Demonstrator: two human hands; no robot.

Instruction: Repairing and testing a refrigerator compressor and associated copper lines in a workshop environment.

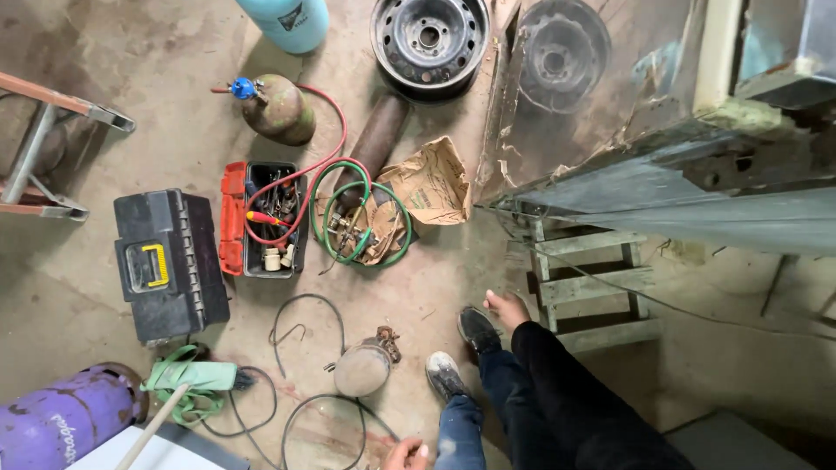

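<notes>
My right hand (pixel 506 307) reaches down in a black sleeve, fingers curled, beside my dark shoe (pixel 478 329) and a small wooden pallet stand (pixel 596 283). Nothing shows in it. My left hand (pixel 407 453) sits at the bottom edge, partly cut off, next to my blue-jeaned leg and close to a round metal can (pixel 361 370) with a rusty chain on the floor. Black cable (pixel 300 335) loops around that can.
On the concrete floor lie a closed black toolbox (pixel 170 265), an open orange-lidded toolbox (pixel 261 219), coiled green hose (pixel 361 224) on brown paper, an olive gas cylinder (pixel 279 109), a purple cylinder (pixel 61 419) and a steel wheel rim (pixel 428 39). A worn vehicle body (pixel 662 187) stands at right.
</notes>
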